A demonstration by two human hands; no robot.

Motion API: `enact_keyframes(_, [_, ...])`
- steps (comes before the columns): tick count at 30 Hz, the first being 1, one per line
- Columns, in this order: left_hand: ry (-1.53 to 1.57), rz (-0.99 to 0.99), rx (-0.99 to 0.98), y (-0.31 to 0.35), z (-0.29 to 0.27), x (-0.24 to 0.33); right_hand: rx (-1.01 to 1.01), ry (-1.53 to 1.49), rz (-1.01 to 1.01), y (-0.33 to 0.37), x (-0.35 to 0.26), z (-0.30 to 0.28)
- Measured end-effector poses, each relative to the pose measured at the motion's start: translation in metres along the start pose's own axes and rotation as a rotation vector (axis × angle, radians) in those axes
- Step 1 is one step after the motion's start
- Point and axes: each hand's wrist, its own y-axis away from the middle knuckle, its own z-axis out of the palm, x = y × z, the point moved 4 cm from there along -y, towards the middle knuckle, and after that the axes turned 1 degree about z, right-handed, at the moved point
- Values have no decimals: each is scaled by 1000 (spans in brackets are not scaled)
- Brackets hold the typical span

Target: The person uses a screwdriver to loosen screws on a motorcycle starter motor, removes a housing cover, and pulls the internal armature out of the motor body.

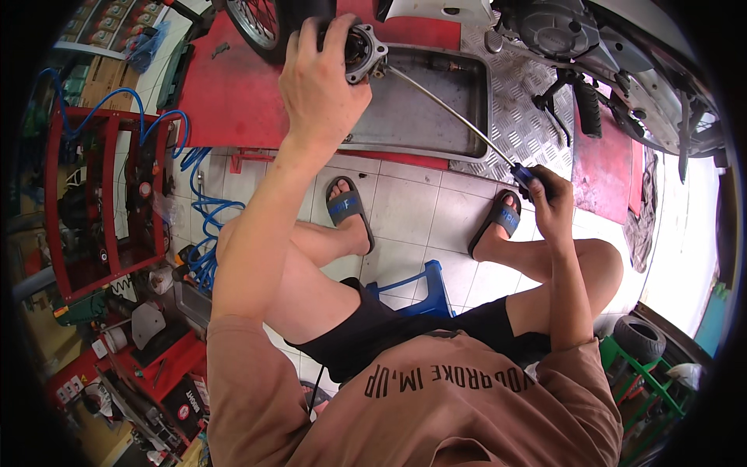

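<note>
My left hand (320, 89) is raised at the upper middle, its fingers wrapped round a round metal housing (377, 51) with bolt ears on its rim and a dark inside. Low on the right, my right hand (551, 204) grips the blue handle of a long screwdriver (455, 114). The slim shaft slants up to the left, and its tip meets the lower side of the housing by a small brassy fitting. Whether the tip sits in a screw there is too small to tell. Beneath both lies a grey metal tray (488, 105) with dark stains.
A red lift platform (233, 97) with chequered plate carries a motorcycle (554, 33) at the upper right. A wheel (255, 29) stands beyond my left hand. A blue air hose (204, 204) coils beside a red rack (56, 204). Under me is a blue stool (433, 292).
</note>
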Motion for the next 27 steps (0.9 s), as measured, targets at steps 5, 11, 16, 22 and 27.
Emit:
enact_keyframes(5, [20,-9,-1,1,2,-1,190,-23,-261,1,-28,10])
enact_keyframes(11, [36,7,38,-1,-2,4,-45,-54,25,3,11,-5])
enact_keyframes(16, [40,-10,37,-1,-4,3,11,-93,-133,2,-14,3])
enact_keyframes(22, [48,11,24,0,-5,5,-51,-167,43,4,4,1])
enact_keyframes(27, [23,11,52,0,-7,2,39,-81,-161,2,-14,4])
